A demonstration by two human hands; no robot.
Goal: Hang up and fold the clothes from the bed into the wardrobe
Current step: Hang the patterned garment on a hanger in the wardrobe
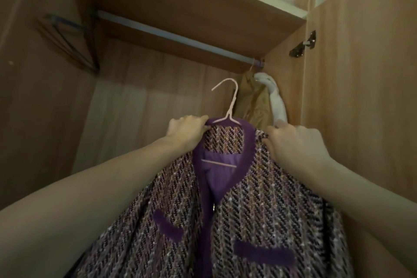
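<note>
Jacket: a purple tweed jacket with plain purple trim round the neckline, down the front and on two pocket flaps; it fills the lower middle of the view, held up in front of the open wardrobe.
Hanger: a thin pink hanger sits inside the jacket; its hook stands free above the collar, below the rail and not on it. The lower bar shows through the neck opening.
Left hand: the left hand is at the left side of the collar, fingers curled over the purple trim where the hanger arm goes in. Its grip is narrow, closed on the jacket at the collar.
Right hand: the right hand lies on the right shoulder of the jacket, fingers bent down over the fabric and holding it. Its grip is closed on the jacket shoulder.
Rail: a grey rail runs under the top shelf from upper left to the right wall of the wardrobe.
Hung clothes: at the right end of the rail a tan garment and a white garment hang side by side, just behind the right hand.
Door: the right door stands open, with a metal hinge near its top.
Spare hangers: a few dark hangers hang at the upper left, blurred.
</note>
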